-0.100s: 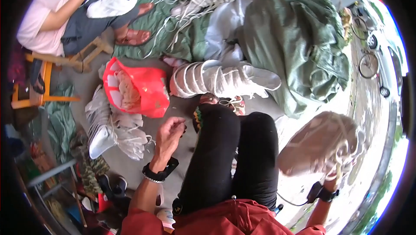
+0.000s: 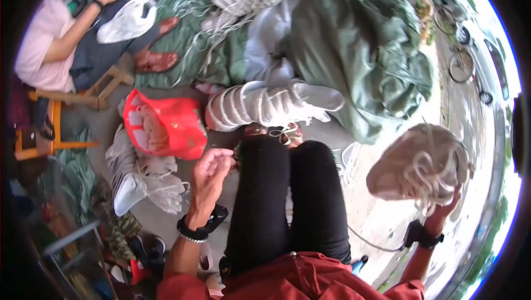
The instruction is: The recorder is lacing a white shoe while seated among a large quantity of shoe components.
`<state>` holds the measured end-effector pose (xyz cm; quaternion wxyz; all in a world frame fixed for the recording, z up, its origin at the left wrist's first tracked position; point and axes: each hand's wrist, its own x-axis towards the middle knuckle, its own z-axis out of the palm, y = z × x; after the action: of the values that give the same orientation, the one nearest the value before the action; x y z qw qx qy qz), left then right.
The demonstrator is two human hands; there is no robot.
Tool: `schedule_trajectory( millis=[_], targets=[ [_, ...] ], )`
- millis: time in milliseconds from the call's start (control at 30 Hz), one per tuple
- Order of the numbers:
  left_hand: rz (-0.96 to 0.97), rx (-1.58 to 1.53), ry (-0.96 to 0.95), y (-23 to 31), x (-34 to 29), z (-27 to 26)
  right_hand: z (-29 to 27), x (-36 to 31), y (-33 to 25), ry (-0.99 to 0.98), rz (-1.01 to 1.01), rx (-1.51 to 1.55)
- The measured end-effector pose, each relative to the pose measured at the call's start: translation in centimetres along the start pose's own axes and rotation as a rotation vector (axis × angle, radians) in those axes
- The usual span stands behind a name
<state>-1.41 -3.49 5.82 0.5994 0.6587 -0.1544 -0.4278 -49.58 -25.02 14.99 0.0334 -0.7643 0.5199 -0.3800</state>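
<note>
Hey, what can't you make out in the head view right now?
In the head view:
Right hand: fingers partly hidden behind the beige shoe.
Red bag: its lower contents, hidden by its own wall.
Green sheet: it covers whatever lies beneath.
Seated person: head cut off by the dark rim.

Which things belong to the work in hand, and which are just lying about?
Likely part of it:
laced shoe piece, held in the right hand
bundled pale shoe pieces
red bag

Apparently just around:
dark shoes
camouflage cloth
silver car
</note>
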Motion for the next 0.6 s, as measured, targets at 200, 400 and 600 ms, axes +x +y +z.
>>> schedule_trajectory(
  millis=[200,400,600],
  targets=[
    [0.237,0.124,-0.163,6.7,-4.3,6.6,4.9,3.5,-8.3,-0.407,0.226,0.551],
    [0.184,0.256,-0.594,4.8,-5.6,13.6,7.6,-1.9,-1.9,-0.349,0.099,0.429],
    [-0.059,0.266,-0.714,3.6,-5.4,19.3,8.6,-3.3,-3.3,-0.412,0.017,0.427]
  ],
)
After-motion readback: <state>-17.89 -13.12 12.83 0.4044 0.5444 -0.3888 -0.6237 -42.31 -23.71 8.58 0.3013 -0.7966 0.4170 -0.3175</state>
